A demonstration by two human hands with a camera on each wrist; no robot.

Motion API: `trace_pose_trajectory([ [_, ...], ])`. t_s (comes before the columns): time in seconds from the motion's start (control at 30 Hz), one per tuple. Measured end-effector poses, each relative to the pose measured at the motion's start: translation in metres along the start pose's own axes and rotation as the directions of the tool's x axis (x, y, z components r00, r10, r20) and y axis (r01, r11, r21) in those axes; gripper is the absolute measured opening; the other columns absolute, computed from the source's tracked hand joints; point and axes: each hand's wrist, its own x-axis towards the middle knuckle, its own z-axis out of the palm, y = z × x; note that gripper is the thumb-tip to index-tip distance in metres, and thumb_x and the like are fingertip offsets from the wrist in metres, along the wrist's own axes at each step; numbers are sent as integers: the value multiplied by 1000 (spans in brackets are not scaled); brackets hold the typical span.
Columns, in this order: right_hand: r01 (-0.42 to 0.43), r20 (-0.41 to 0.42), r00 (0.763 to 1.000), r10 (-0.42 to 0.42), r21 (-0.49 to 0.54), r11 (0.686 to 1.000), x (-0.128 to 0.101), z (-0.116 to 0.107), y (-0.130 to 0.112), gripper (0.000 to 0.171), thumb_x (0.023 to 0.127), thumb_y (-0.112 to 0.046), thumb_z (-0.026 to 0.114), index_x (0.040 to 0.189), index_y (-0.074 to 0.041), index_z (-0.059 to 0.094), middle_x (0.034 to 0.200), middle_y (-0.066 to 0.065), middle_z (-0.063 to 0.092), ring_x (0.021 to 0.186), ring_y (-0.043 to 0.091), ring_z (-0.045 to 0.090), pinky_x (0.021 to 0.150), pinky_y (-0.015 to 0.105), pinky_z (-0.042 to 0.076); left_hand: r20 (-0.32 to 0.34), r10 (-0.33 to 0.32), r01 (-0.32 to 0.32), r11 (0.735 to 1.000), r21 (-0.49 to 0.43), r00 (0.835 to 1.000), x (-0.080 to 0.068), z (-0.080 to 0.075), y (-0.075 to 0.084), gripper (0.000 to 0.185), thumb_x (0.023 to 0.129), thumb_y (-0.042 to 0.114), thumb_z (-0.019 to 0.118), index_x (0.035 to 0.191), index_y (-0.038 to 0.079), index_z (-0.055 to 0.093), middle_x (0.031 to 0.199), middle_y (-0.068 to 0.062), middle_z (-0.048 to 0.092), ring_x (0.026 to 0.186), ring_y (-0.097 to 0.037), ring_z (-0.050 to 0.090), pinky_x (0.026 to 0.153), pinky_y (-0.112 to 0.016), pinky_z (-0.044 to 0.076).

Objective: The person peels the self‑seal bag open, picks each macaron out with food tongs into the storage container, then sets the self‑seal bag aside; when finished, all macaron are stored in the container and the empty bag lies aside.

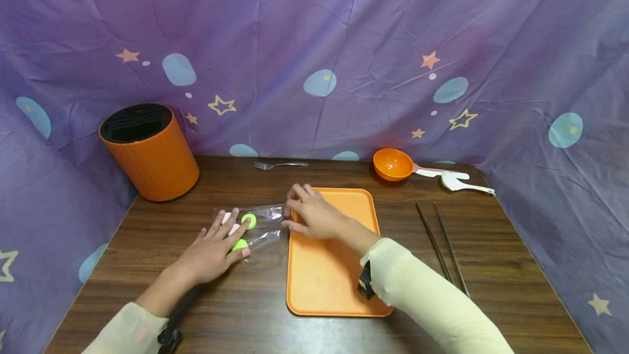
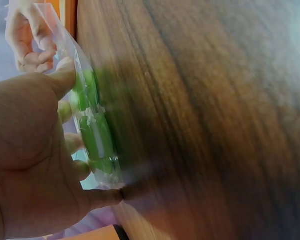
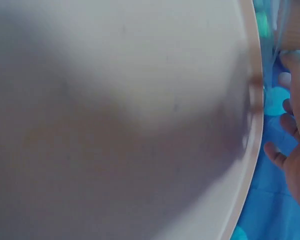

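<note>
On the dark wood table lies a clear plastic bag (image 1: 269, 234) with lime-green discs (image 1: 239, 245) and white pieces (image 1: 226, 218) in it. My left hand (image 1: 211, 254) rests on the bag, its fingers spread and fairly straight over the pieces; the left wrist view shows the green discs (image 2: 96, 137) under them. My right hand (image 1: 314, 214) hovers at the bag's right end, over the left edge of an orange tray (image 1: 324, 283). Its fingers are loosely bent, with the thumb apart from them. The right wrist view shows mostly the tray (image 3: 155, 65).
An orange knife-block-like holder (image 1: 154, 160) stands at the back left. Along the back lie a fork (image 1: 282, 165), an orange ladle-like bowl (image 1: 393, 165) with a pink-and-white handle, and a white spoon (image 1: 454, 182). Two long thin rods (image 1: 434, 242) lie right of the tray.
</note>
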Motion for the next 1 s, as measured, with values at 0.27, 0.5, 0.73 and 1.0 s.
trace_pose_trajectory([
  [0.27, -53, 88, 995, 55, -28, 998, -5, 4, -7, 37, 100, -60, 74, 117, -27, 73, 141, 1, 55, 126, 26, 51, 99, 47, 49, -3, 10, -10, 1000, -1, 1000, 1, -2, -5, 72, 115, 51, 53, 176, 21, 31, 186, -20, 9, 171, -53, 8, 126, -86, 23],
  [0.5, -48, 76, 996, 50, -29, 998, -8, 5, -12, 35, 100, -57, 75, 119, -27, 78, 142, 3, 55, 125, 27, 49, 97, 46, 49, -13, 11, -12, 999, -42, 1000, -2, -8, -10, 80, 112, 54, 57, 177, 19, 27, 186, -24, 6, 169, -57, 7, 123, -88, 24],
  [0.73, -24, 59, 998, 23, 14, 1000, -13, 6, -19, 43, 103, -59, 72, 135, -32, 79, 143, 3, 54, 123, 25, 46, 92, 41, 43, 37, 7, -3, 994, -113, 999, -1, -21, -19, 92, 108, 59, 64, 178, 15, 22, 185, -27, 4, 169, -59, 4, 123, -90, 18],
  [1.0, -28, 31, 999, 25, 92, 995, -17, 4, -23, 59, 101, -60, 74, 152, -32, 68, 145, 2, 52, 125, 26, 46, 92, 41, 39, 101, 13, 6, 984, -179, 995, 3, -34, -40, 104, 100, 60, 74, 178, 15, 22, 185, -28, 6, 168, -61, 2, 119, -94, 18],
])
